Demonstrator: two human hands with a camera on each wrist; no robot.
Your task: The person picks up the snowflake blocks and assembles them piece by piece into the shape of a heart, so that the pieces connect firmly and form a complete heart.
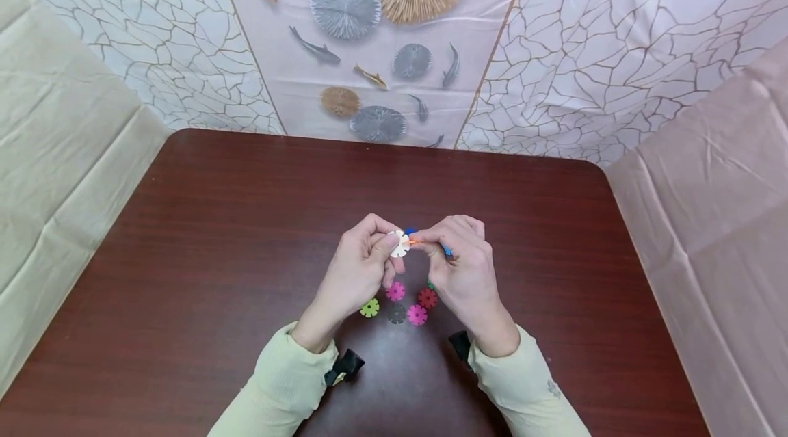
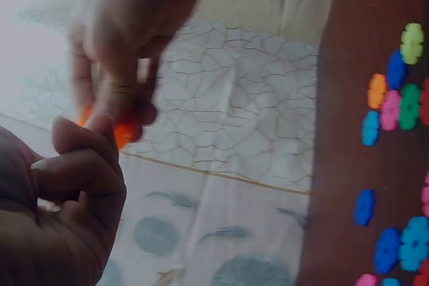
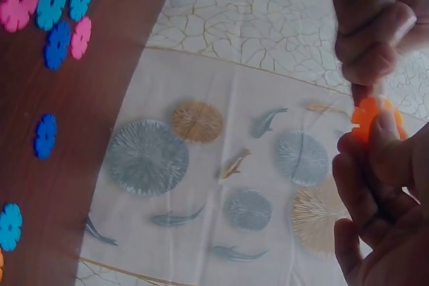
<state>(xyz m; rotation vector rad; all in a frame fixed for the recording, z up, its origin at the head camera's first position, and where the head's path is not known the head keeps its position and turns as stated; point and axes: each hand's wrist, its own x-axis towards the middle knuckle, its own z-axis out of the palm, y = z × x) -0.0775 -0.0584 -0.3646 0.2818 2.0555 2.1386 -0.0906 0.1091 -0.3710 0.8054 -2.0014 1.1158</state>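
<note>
Both hands meet above the dark red table [image 1: 215, 218]. My left hand [image 1: 360, 266] pinches a white notched disc [image 1: 399, 243] between thumb and fingers. My right hand [image 1: 462, 266] pinches an orange disc [image 1: 414, 241] that touches the white one, and bits of blue disc [image 1: 446, 250] show by its fingers. In the right wrist view the orange disc [image 3: 365, 117] sits between my right hand [image 3: 382, 199] and my left hand [image 3: 369, 25]. The left wrist view shows the orange disc [image 2: 124, 133] blurred, between my left hand [image 2: 60, 219] and my right hand [image 2: 127, 51].
Loose discs lie on the table under the hands: green [image 1: 369, 308], pink [image 1: 395, 291], red [image 1: 427, 298], a second pink [image 1: 416, 314]. Several more coloured discs [image 2: 395, 92] [image 3: 53, 5] show in the wrist views. Patterned sheets wall the table's far and side edges.
</note>
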